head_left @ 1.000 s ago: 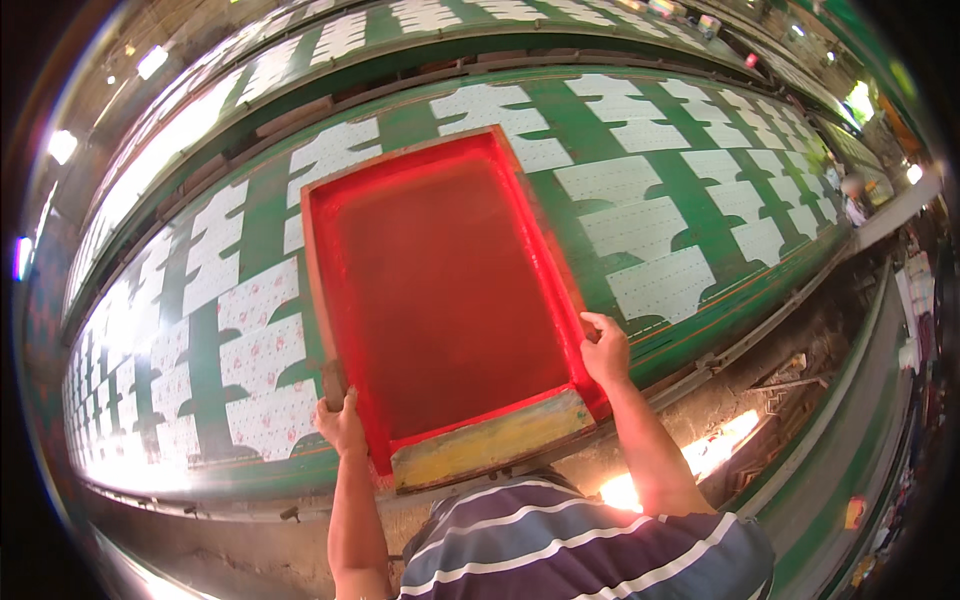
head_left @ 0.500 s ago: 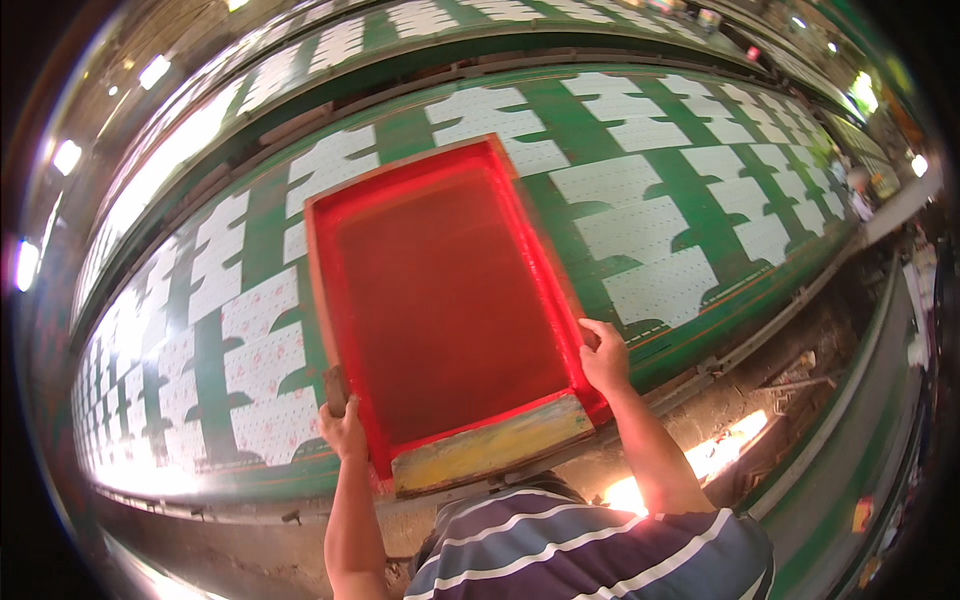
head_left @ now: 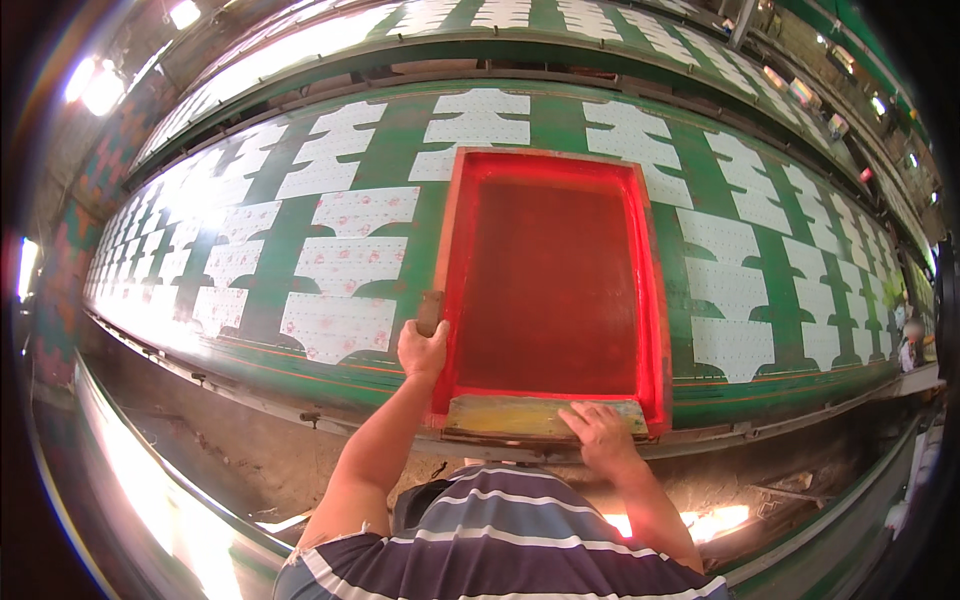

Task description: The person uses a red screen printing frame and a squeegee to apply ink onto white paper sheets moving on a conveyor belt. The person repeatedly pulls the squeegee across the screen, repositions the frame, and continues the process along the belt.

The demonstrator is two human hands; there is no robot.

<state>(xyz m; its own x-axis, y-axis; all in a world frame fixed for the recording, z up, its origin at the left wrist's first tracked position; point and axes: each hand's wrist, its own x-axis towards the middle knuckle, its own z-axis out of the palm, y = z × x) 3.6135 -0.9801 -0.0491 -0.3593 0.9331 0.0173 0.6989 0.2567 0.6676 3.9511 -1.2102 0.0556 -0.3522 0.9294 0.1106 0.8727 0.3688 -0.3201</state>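
A large screen-printing frame [head_left: 655,270] with red-smeared inner walls and a dark red mesh [head_left: 550,290] lies on the green printing table. My left hand [head_left: 422,350] is closed around a small wooden block handle [head_left: 429,308] on the frame's left side. Along the near end of the frame lies a wooden board [head_left: 500,416] stained yellow and grey. My right hand [head_left: 597,432] rests on the right part of this board, its fingers extended over the upper edge. White cut fabric pieces [head_left: 345,265] lie on both sides of the frame; those at left carry a reddish print.
The long green table [head_left: 560,125] bends away to both sides, bearing rows of fabric pieces. A metal rail [head_left: 270,405] follows its near edge. Another table with pieces [head_left: 500,15] stands beyond. At far right a person [head_left: 910,345] is partly visible.
The frame now sits straighter and further right in view, as the view has turned. My right hand has left the frame's right side and come onto the near board; my left keeps its hold.
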